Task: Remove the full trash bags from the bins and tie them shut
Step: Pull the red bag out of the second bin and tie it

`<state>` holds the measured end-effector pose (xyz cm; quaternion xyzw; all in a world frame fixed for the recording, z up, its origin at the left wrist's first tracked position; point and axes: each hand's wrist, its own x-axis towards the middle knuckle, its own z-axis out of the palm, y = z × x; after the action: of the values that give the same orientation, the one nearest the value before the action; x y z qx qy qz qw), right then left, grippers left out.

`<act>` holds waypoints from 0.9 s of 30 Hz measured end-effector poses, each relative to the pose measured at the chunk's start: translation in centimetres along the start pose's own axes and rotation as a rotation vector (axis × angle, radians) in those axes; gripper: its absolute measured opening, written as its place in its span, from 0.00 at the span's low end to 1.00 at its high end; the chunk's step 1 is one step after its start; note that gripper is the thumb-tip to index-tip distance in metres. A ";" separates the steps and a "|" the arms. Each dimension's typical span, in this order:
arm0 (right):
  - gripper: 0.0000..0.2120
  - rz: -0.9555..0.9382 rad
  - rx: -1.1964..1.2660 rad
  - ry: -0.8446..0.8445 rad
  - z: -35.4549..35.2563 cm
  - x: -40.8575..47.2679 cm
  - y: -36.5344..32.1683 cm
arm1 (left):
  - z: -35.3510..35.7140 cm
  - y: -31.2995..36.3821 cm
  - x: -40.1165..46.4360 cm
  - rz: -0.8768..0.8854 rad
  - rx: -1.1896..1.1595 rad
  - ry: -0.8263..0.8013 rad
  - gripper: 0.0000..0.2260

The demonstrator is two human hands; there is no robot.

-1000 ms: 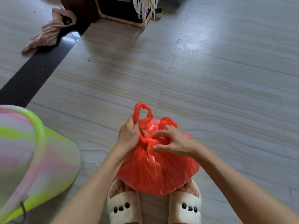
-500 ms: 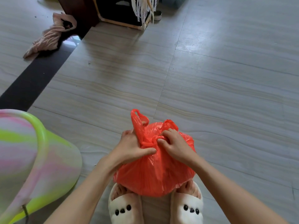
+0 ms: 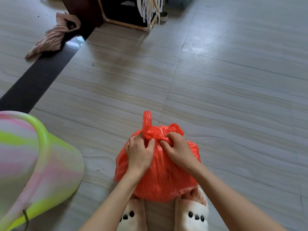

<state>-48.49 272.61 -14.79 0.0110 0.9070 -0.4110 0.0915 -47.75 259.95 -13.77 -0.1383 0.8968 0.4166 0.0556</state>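
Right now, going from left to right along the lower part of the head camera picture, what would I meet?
Striped green and pink bin → left hand gripping the gathered top of the red trash bag → right hand pinching that same top → bare grey floor tiles.

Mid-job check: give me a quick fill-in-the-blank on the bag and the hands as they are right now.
1. The trash bag being tied is ____ in colour.
2. Both hands, the left hand and the right hand, grip the bag at its ____.
3. One bag handle sticks ____ beside the left hand.
4. The bag's bottom sits just in front of a pair of ____.

Missing words: red; top; up; slippers
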 end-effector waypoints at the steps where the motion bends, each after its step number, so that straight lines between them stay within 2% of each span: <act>1: 0.07 0.015 0.014 0.019 0.0 0.0 0.1 | 0.1 0.0 0.1 0.024 -0.004 -0.003 0.10; 4: 0.07 0.027 0.014 0.050 0.2 0.0 0.3 | 0.6 -0.1 0.1 0.111 0.023 0.036 0.09; 7: 0.09 0.013 0.020 0.026 0.2 0.2 0.2 | 1.0 0.3 0.2 0.096 0.022 0.091 0.09; 9: 0.07 0.023 0.111 -0.011 -0.3 0.3 0.3 | 0.9 0.5 0.6 0.055 0.005 0.109 0.09; 13: 0.03 0.086 0.344 -0.055 -1.1 -0.3 0.5 | 0.6 0.4 1.3 0.098 -0.002 0.110 0.10; 16: 0.04 0.051 0.300 -0.013 -1.1 -0.7 0.8 | 0.8 0.2 1.4 0.111 0.027 0.097 0.12; 22: 0.05 0.015 0.294 0.069 -0.7 -0.4 0.3 | 0.6 -0.1 1.6 0.000 -0.022 0.150 0.10; 27: 0.08 0.023 0.284 0.165 -0.5 -0.8 0.0 | 0.2 -0.5 1.7 -0.195 -0.163 0.238 0.12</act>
<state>-47.74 273.04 -14.37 0.0678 0.8439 -0.5319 0.0189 -49.21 259.44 -14.59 -0.2773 0.8425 0.4613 -0.0224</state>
